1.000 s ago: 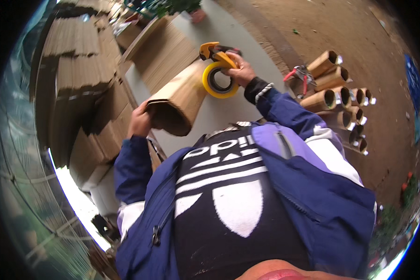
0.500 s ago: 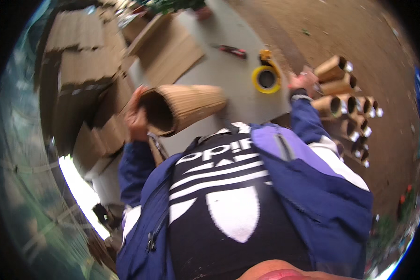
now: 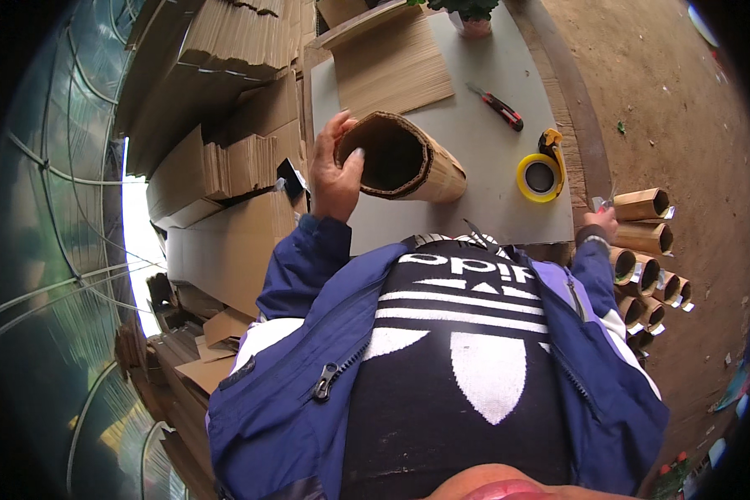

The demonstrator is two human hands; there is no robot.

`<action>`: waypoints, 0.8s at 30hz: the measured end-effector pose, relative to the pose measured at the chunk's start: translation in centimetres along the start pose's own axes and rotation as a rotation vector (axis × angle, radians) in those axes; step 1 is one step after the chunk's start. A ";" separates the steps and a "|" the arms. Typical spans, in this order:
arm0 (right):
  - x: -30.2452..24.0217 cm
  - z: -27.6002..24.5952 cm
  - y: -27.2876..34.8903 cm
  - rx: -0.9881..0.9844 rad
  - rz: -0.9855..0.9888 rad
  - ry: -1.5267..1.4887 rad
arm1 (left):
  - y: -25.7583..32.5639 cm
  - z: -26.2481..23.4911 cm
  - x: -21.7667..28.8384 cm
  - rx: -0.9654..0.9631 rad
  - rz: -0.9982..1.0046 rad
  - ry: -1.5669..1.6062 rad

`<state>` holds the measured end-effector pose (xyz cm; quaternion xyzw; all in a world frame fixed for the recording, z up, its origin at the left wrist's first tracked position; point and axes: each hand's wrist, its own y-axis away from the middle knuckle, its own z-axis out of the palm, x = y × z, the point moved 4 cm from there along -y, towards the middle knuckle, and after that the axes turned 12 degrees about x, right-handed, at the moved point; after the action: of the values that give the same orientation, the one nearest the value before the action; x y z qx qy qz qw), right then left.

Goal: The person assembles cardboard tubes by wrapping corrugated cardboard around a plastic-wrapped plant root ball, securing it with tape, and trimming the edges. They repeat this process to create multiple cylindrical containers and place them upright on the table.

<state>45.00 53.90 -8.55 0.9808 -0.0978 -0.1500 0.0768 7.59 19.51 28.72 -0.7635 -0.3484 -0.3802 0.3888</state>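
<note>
A wide corrugated cardboard tube (image 3: 443,175) is tilted over the pale tabletop, its open end facing up and toward me. My left hand (image 3: 335,177) grips that rim, with the thumb at the opening and the fingers on the far side. Off the table's right edge, my right hand (image 3: 600,220) is closed beside a stack of cardboard tubes (image 3: 642,237). Something small, partly clear and reddish shows at its fingertips, too small to name. Between the hands lie a yellow tape roll in a dispenser (image 3: 526,177) and a red and black utility knife (image 3: 502,111).
A flat cardboard sheet (image 3: 392,71) lies at the back of the table (image 3: 496,221), near a potted plant (image 3: 473,27). Stacked flattened cardboard (image 3: 233,37) and large boxes (image 3: 225,250) crowd the left side. Bare brown ground (image 3: 692,108) stretches to the right.
The wide tube has swung from lying nearly sideways to a more upright tilt, my left hand still on its rim. My right hand remains by the stacked tubes. The whole view has shifted.
</note>
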 end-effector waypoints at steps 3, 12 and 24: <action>2.3 -0.2 -0.3 -0.502 0.390 -0.726 | -2.1 -0.5 1.1 -0.198 0.145 -0.177; 0.5 -6.1 21.6 -1.590 0.644 -1.519 | -5.0 2.7 1.0 -0.708 0.377 0.071; -11.2 -29.9 29.4 -0.214 -0.814 -0.568 | -1.0 3.9 0.3 -0.445 -0.022 0.600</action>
<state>38.79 31.44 28.07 0.8466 0.2914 -0.4376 0.0824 8.10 23.36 27.70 -0.6801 -0.1358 -0.6576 0.2942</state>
